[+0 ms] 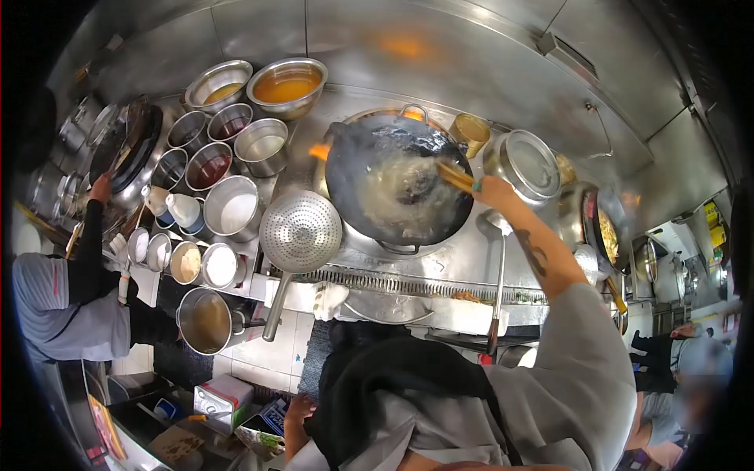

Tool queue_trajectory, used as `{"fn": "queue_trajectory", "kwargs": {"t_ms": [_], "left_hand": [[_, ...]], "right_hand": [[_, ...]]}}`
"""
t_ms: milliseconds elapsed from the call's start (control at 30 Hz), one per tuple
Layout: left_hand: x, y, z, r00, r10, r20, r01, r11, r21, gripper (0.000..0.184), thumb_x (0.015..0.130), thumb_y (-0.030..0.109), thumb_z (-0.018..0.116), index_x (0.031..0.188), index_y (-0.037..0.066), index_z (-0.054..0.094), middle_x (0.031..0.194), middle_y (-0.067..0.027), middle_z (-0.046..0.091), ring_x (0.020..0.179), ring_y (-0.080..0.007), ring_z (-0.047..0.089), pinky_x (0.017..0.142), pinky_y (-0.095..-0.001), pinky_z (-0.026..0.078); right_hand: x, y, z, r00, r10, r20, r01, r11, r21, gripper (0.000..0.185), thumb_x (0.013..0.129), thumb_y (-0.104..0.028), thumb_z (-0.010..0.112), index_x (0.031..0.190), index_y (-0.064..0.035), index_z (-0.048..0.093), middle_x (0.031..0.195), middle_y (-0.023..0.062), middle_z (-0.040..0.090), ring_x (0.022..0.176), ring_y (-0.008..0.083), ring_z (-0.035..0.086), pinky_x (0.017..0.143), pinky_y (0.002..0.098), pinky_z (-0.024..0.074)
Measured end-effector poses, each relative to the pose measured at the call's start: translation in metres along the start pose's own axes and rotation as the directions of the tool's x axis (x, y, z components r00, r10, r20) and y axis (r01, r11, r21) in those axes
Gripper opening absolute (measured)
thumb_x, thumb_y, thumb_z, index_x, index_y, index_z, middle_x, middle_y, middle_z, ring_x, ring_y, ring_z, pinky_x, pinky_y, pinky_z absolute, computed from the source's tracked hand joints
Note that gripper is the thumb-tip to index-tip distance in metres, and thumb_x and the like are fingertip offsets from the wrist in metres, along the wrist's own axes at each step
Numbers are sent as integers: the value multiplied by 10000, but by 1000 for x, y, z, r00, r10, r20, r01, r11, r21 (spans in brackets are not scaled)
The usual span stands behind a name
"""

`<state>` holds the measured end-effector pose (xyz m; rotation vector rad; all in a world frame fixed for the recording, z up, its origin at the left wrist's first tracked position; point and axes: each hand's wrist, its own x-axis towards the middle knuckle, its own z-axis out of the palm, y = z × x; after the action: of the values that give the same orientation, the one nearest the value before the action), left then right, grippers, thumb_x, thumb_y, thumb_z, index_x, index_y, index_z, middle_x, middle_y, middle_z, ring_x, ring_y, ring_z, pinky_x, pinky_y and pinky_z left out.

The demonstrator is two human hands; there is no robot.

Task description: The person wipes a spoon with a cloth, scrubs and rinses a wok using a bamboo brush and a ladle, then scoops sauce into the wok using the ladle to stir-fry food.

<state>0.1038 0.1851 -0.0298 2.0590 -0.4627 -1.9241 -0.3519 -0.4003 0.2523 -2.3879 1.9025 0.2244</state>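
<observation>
Stirring stage, by appearance: wooden sticks (454, 177) clamped in closed fingers of right hand (492, 191), angled into pale, cloudy liquid (377, 196) in black wok (343, 177) on steel range (459, 263); next move calling, in judgement, for firm grip and knuckles clear of hot rim. Left hand (299, 410), low beside torso, near cartons (223, 402): finger spacing impossible to tell. Obscured: stick tips and wok bottom, under steam and swirling liquid.

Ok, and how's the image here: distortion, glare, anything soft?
Head view: strong fisheye, the steel wall bowed and the corners black; orange glow reflected on that wall; whitish haze veiling what is in the wok; another person's head at far right smeared.
</observation>
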Motion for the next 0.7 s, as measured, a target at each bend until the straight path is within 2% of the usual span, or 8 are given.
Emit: {"fn": "queue_trajectory", "kwargs": {"t_ms": [67,200,267,333,433,533,633,700], "left_hand": [[-3,13,-3,1000,-15,-11,16,1000,16,437,824,63,579,1249,73,481,919,-83,653,731,-163,643,541,-274,491],[-6,21,-11,995,93,-34,-95,991,-92,456,824,54,572,1267,48,463,948,-82,652,718,-152,640,519,-253,478],[15,-14,-16,917,398,34,-399,916,49,471,815,48,571,1272,48,461,951,-84,652,725,-156,642,529,-258,484],[12,-21,-16,859,508,58,-510,845,159,478,809,43,567,1274,46,459,943,-84,654,723,-155,641,536,-262,489],[-7,-5,-3,886,462,26,-455,858,237,483,804,36,558,1276,41,456,923,-79,657,703,-148,631,532,-266,487],[0,-34,6,927,374,42,-376,915,150,477,803,34,554,1271,39,462,935,-78,655,683,-143,619,527,-270,480],[23,-70,13,992,125,15,-124,990,-71,431,812,44,553,1239,38,497,986,-82,650,691,-145,619,545,-273,488],[20,-73,17,998,67,9,-65,992,-111,432,813,43,554,1241,35,498,982,-84,649,685,-145,616,542,-269,486]], "right_hand": [[0,-8,5,997,72,25,-71,996,-47,337,754,-346,627,917,-56,677,932,199,662,905,357,635,809,441,503],[-29,-15,10,994,-58,91,63,997,-50,360,768,-368,607,888,-35,677,901,194,666,864,364,645,777,435,518],[3,-16,7,998,-56,15,57,990,-125,380,771,-381,605,905,-33,678,905,200,666,870,362,646,780,436,519],[49,-30,4,994,-91,-64,83,989,-126,384,771,-385,603,908,-35,681,898,204,667,860,363,649,772,438,522],[93,-98,2,992,-61,-109,76,987,140,359,769,-351,599,894,-24,677,858,204,669,826,368,655,743,443,528],[77,-145,58,977,-190,-98,199,976,85,336,770,-322,600,891,-13,653,860,200,665,814,372,649,739,459,522],[-11,-154,34,940,-322,-111,334,935,120,308,776,-307,595,861,-15,641,839,205,658,789,372,647,726,466,522],[-39,-135,2,937,-288,198,282,958,60,271,801,-224,556,948,-19,654,944,196,658,892,341,647,786,430,511]]}}
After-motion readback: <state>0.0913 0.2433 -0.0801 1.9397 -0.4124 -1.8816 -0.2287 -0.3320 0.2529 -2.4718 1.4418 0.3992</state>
